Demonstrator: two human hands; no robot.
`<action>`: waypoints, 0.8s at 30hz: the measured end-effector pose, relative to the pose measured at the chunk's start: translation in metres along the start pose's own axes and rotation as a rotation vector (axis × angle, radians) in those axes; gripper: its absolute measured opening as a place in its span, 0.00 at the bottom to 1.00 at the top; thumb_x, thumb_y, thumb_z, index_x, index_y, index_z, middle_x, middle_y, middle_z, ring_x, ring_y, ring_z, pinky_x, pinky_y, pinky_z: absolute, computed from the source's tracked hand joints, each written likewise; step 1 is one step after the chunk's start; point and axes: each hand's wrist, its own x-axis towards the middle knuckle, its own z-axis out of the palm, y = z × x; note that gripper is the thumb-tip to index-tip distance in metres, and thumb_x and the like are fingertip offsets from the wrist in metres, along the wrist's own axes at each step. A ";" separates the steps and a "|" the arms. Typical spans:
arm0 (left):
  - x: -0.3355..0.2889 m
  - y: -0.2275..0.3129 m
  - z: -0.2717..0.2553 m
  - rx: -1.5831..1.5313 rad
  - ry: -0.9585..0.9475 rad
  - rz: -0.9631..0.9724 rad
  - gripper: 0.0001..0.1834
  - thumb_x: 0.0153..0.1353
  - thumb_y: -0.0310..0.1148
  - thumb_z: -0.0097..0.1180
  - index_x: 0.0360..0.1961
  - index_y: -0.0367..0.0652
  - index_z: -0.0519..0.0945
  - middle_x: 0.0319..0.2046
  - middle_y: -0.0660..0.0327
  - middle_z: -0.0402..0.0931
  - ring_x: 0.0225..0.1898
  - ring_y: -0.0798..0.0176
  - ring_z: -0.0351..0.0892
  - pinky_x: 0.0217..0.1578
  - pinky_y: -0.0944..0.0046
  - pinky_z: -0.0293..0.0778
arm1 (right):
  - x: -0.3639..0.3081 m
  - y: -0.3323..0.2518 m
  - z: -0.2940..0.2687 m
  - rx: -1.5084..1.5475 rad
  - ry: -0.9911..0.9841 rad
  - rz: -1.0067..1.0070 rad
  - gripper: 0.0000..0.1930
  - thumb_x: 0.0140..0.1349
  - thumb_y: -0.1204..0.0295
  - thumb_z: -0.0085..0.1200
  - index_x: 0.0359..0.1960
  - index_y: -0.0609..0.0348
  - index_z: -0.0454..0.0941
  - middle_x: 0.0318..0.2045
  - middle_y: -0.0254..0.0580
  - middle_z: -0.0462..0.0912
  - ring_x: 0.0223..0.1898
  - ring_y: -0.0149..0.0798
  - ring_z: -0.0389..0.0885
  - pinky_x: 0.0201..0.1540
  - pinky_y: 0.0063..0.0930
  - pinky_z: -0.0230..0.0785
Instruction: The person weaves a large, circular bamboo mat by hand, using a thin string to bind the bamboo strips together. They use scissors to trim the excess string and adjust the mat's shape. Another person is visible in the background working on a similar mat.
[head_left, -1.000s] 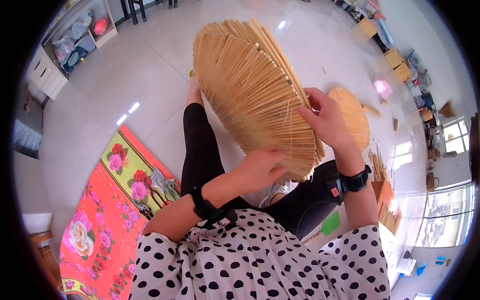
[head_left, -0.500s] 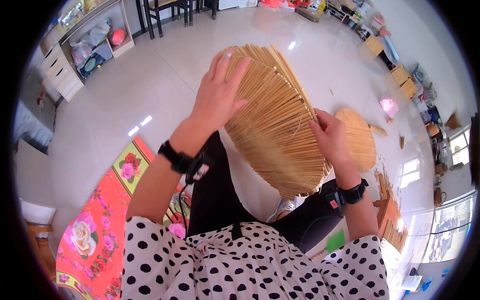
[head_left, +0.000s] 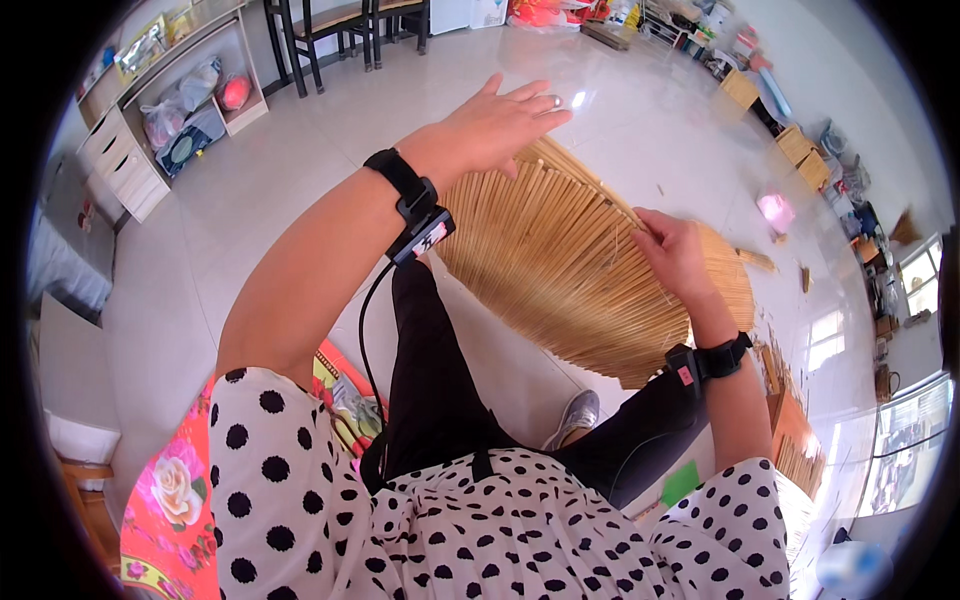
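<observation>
A round mat of thin straw-coloured stalks (head_left: 560,270) is held up tilted above my knees, with its stalk ends forming a layered rim. On its right edge my right hand (head_left: 675,252) is closed, thumb and fingers pinching the rim. My left hand (head_left: 500,122) reaches across the far edge of the mat with its fingers spread, a ring on one of them. The underside of that hand is hidden, so whether the palm touches the stalks is not clear. A second round stalk mat (head_left: 728,270) lies on the floor to the right, partly covered by my right hand.
A brush-like bundle of stalks (head_left: 757,260) sits beside the second mat. To the right are loose stalks and a wooden stool (head_left: 790,430). A red floral cloth (head_left: 165,500) spreads at lower left. Chairs (head_left: 345,22) and a shelf unit (head_left: 125,160) stand farther off.
My left hand has swung up and to the right, and its fingers have spread. The mat has turned and tipped, its lower edge shifting right. My right hand keeps its grip on the rim.
</observation>
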 end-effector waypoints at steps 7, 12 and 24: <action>0.007 -0.004 0.011 -0.270 -0.242 0.031 0.32 0.39 0.35 0.75 0.48 0.43 0.74 0.44 0.59 0.76 0.49 0.52 0.75 0.48 0.51 0.72 | 0.007 -0.007 -0.020 0.027 -0.114 -0.053 0.13 0.58 0.78 0.58 0.46 0.64 0.80 0.31 0.52 0.84 0.28 0.37 0.81 0.37 0.26 0.73; 0.000 0.003 0.012 -0.434 -0.224 0.006 0.24 0.44 0.37 0.71 0.42 0.43 0.76 0.30 0.54 0.79 0.36 0.47 0.78 0.37 0.52 0.72 | 0.019 -0.010 -0.032 0.012 -0.200 -0.058 0.13 0.58 0.80 0.57 0.46 0.65 0.80 0.31 0.51 0.84 0.29 0.35 0.81 0.37 0.25 0.74; 0.003 0.005 0.022 -0.501 -0.154 0.022 0.16 0.47 0.38 0.69 0.29 0.41 0.76 0.20 0.51 0.75 0.29 0.45 0.77 0.31 0.50 0.70 | 0.033 -0.027 -0.034 -0.068 -0.291 0.012 0.18 0.53 0.74 0.62 0.47 0.66 0.79 0.32 0.51 0.84 0.33 0.42 0.82 0.40 0.29 0.74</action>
